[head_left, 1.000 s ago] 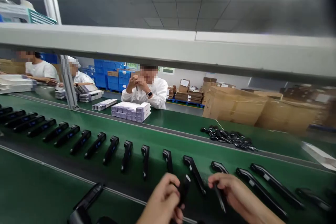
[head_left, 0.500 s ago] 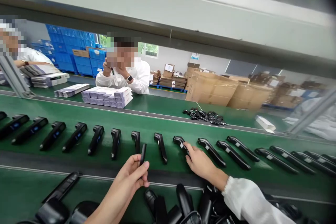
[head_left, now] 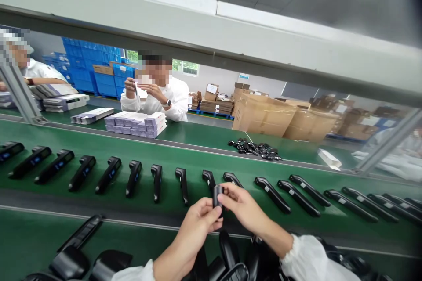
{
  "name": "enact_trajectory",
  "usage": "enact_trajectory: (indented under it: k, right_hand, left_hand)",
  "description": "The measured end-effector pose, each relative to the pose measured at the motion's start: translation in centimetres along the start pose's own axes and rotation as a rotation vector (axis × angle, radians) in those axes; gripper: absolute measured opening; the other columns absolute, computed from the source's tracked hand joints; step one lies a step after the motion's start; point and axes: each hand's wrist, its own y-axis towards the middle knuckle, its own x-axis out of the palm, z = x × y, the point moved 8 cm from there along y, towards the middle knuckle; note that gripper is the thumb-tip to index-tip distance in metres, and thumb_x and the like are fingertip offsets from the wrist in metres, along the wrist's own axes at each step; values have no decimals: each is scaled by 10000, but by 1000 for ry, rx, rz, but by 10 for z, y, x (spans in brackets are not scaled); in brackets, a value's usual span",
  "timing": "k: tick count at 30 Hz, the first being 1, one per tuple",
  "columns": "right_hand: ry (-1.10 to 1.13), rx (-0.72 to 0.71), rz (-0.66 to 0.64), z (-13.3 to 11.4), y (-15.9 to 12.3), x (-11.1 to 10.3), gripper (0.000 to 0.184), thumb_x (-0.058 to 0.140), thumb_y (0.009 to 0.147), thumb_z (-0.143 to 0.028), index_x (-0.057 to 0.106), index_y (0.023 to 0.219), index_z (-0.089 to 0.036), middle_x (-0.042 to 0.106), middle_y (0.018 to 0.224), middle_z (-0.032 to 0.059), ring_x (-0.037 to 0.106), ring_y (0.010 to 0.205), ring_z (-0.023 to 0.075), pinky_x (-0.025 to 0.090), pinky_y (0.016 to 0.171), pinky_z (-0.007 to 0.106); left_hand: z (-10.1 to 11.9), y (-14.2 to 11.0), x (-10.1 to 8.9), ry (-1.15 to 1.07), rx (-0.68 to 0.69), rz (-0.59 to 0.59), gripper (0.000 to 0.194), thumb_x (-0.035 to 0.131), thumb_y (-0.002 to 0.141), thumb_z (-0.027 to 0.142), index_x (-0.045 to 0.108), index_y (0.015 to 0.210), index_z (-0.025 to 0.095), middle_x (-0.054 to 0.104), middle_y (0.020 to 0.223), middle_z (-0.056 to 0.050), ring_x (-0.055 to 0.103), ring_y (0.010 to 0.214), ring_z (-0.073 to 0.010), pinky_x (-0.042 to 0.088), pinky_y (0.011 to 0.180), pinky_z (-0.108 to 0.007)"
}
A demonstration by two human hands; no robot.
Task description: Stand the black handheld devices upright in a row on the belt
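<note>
While both hands meet just above the near edge of the green conveyor belt (head_left: 99,158), they share one small black handheld unit (head_left: 217,195), held upright between them. The left hand (head_left: 198,224) is curled, its thumb and fingertips closed on the lower part of the unit, and the right hand (head_left: 242,204) comes over from the other side with its fingers pinched on the top of the same piece; this two-sided grip probably steadies the unit so that one end can be worked on or checked, though what the fingertips do there is too small to tell. Lying on the belt just beyond the hands is a long row of black handheld devices (head_left: 133,178), each set crosswise to the belt's length and spaced apart, heads toward the far side, likely so that every one can be taken up singly as it passes. On the near side of the belt, below the wrists, a heap of black housings (head_left: 231,259) lies loose and overlapping, within easy reach. Across the belt from the hands, on the far bench, stands a stack of white and lilac cartons (head_left: 136,123), and to its right a small pile of black parts (head_left: 255,148). Behind the cartons a person in a white coat (head_left: 165,96) holds something small up with both hands; brown cardboard boxes (head_left: 267,116) stand farther back.
</note>
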Motion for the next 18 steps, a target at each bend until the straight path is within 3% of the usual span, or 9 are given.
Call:
enact_trajectory:
  k: [2,4,6,8,10,13,16,18]
  right_hand:
    - [167,34,22,5,2,2,383,598,847,-457,611,1117,-185,606,865,25,575,785,170,461,684,270]
    - [135,82,66,20,8,-5,379,581,850,-429,616,1136,-184,595,851,27,566,740,167,449,623,264]
    - [-65,76,78,34,15,-10,364,551,868,-388,633,1165,-194,620,915,50,591,804,192,470,684,293]
    - [-320,36,63,44,20,-10,359,523,884,-311,627,1207,-195,641,1040,84,606,960,230,466,838,338]
    - [-504,5,23,52,23,-5,411,486,893,-231,564,1293,-177,624,1175,121,580,1107,254,428,946,356]
    - [-601,18,32,56,25,-7,460,444,897,-165,479,1355,-140,623,1197,156,589,1122,261,433,936,348]
    - [-533,68,153,47,23,-28,384,462,895,-183,532,1270,-137,666,1067,135,628,989,256,455,875,352]
    - [-404,79,145,37,20,-31,315,519,881,-232,597,1181,-175,673,1031,95,627,941,235,467,848,329]
  left_hand:
    - [3,3,3,253,43,27,301,575,834,428,539,980,167,564,932,-51,584,877,-198,487,864,-355]
    - [8,1,8,621,126,5,327,567,830,365,550,1105,187,577,1072,-86,565,968,-241,460,888,-387]
    - [5,-6,23,957,198,-162,436,604,783,251,560,1217,255,554,1213,-87,508,1103,-289,425,925,-414]
    - [-6,-14,35,1170,222,-360,466,597,755,148,606,1193,308,552,1244,-73,477,1158,-317,409,935,-440]
    - [-15,-15,38,1288,209,-443,399,572,774,117,644,1121,299,568,1207,-82,504,1116,-325,412,915,-462]
    - [-19,-10,33,1343,148,-452,271,563,793,150,642,1033,248,569,1138,-97,523,1046,-315,422,860,-430]
    - [-13,-7,25,1328,100,-424,279,549,725,122,600,973,239,562,1074,-66,516,972,-270,395,785,-355]
    - [-6,-9,18,1303,94,-388,266,526,694,120,567,928,237,562,1027,-45,508,932,-250,363,753,-331]
